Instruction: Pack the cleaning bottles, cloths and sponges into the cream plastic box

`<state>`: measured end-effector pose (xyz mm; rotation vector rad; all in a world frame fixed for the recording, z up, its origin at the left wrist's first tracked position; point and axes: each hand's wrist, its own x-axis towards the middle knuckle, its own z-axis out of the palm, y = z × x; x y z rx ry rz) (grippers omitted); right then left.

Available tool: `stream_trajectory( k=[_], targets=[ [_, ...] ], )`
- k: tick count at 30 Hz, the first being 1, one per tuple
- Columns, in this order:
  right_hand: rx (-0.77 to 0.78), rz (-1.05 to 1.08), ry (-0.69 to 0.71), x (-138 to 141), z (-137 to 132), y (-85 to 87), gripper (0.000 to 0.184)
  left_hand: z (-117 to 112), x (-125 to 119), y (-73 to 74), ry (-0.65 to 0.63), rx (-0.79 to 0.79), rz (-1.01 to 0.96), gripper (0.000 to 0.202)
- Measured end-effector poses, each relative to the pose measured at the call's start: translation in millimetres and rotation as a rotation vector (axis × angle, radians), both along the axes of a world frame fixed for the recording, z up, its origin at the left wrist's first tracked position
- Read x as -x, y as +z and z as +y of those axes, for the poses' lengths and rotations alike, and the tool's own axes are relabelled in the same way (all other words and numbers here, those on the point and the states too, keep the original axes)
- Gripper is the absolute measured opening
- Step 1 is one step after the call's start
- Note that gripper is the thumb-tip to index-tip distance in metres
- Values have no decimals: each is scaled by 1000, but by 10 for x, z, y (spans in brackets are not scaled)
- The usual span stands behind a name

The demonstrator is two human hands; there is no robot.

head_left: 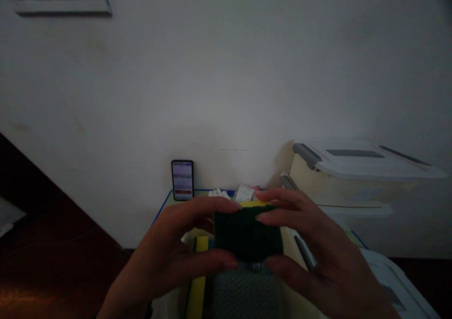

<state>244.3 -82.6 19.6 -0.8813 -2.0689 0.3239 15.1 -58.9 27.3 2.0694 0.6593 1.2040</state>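
A scouring sponge [249, 234] is held up in front of me, its dark green side facing the camera and a strip of yellow showing along the top edge. My left hand [176, 248] grips its left end between fingers and thumb. On the right end, my right hand [310, 243] pinches it the same way, with fingertips over the top edge and thumb below. Beneath both hands is a pale bin [293, 251], partly hidden, with a yellow strip-like item [199, 281] and a grey textured item [243, 295] inside.
A phone [182, 180] leans upright against the wall at the table's back edge. Near it lie several small white items [219, 194] and a clear packet [244, 193]. Lidded storage boxes [363, 182] are stacked at right. A white lid [399, 276] is lower right.
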Motion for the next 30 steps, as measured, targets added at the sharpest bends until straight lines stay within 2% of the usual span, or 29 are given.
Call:
stream_trajectory(
  k=[7,13,18,23,26,30],
  targets=[
    [-112,-72,-46,11,47,16,46,0,-22,-28,-12,-37,-13,51],
    [-233,-58,-76,36,49,32,28,17,-40,-38,3,-102,55,50],
    [-260,-43,-69,74,57,22,23,39,-16,-6,56,-150,175,49],
    [-192,3,-25,73,35,-12,33,9,-7,15,98,-221,218,45],
    [-111,90,17,61,12,-42,40,-3,-13,-3,80,-162,133,50],
    [-28,55,-9,58,17,-79,43,3,-25,-35,34,-55,-42,51]
  ],
)
